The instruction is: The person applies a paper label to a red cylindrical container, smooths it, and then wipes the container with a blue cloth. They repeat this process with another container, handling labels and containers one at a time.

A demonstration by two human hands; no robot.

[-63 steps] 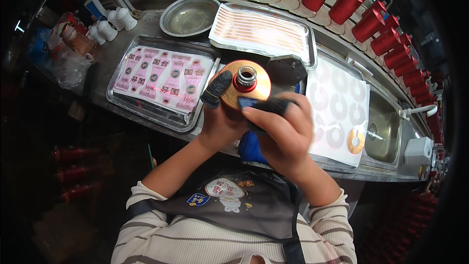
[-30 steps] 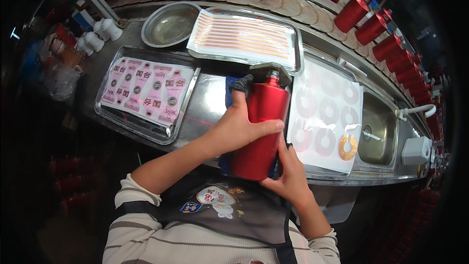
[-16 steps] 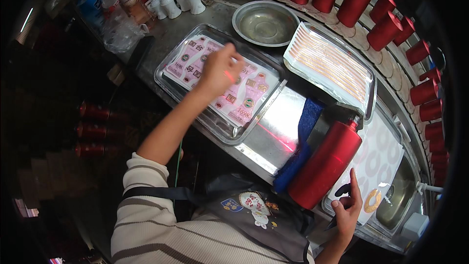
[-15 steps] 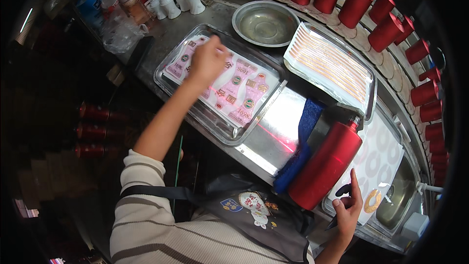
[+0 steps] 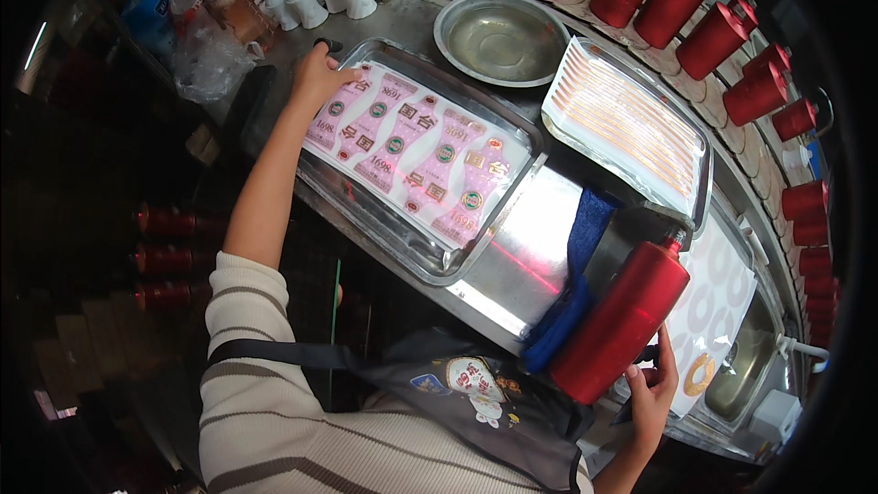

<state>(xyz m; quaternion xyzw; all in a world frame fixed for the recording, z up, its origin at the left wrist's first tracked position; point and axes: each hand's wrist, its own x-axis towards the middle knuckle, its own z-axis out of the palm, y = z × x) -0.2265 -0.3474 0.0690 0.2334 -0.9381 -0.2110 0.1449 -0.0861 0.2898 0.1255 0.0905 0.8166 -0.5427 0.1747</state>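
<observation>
A shallow metal tray holds pink-and-white printed decal sheets cut in wavy bottle-like shapes. My left hand is closed at the tray's far left corner, thumb inside over the sheet and fingers at the rim. Something black covers one fingertip. A large red metallic bottle lies slanted in front of me, its neck pointing away to the right. Beside its lower right side is my right hand, thumb and index finger apart, the index tip at the bottle's edge. A black piece shows among its fingers, partly hidden.
A blue cloth hangs beside the bottle. Behind stand a metal basin and a tray of gold-striped sheets. Red bottles line a curved conveyor. A sheet with ring shapes lies near a sink; white jars stand far left.
My left hand has moved left from over the decal sheets to the tray's corner. My right index finger, raised apart before, now meets the red bottle's side. The conveyor bottles have shifted.
</observation>
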